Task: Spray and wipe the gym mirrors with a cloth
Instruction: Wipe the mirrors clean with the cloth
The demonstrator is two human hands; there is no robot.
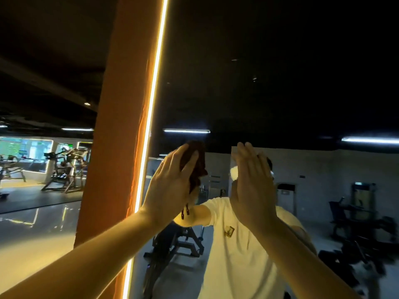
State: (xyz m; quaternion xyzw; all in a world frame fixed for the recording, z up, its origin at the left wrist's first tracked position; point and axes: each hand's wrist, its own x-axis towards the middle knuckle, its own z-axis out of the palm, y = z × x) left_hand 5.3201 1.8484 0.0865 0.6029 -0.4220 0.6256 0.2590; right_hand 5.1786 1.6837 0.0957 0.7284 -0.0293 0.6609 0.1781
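Note:
A large wall mirror [280, 83] fills the right of the view and reflects a person in a white T-shirt. My left hand [170, 182] is raised against the glass near its left edge and grips a dark brown cloth [197, 167], which bunches between thumb and fingers and hangs down. My right hand [252, 186] is raised flat at the mirror with its fingers straight and together. A small white thing [234, 172] shows at its left edge; I cannot tell what it is. No spray bottle is in view.
An orange pillar [116, 137] with a bright light strip [151, 108] borders the mirror on the left. Beyond it lie a glossy floor [38, 234] and several exercise machines [64, 169]. The mirror reflects a bench [179, 240] and dark gym equipment [356, 216].

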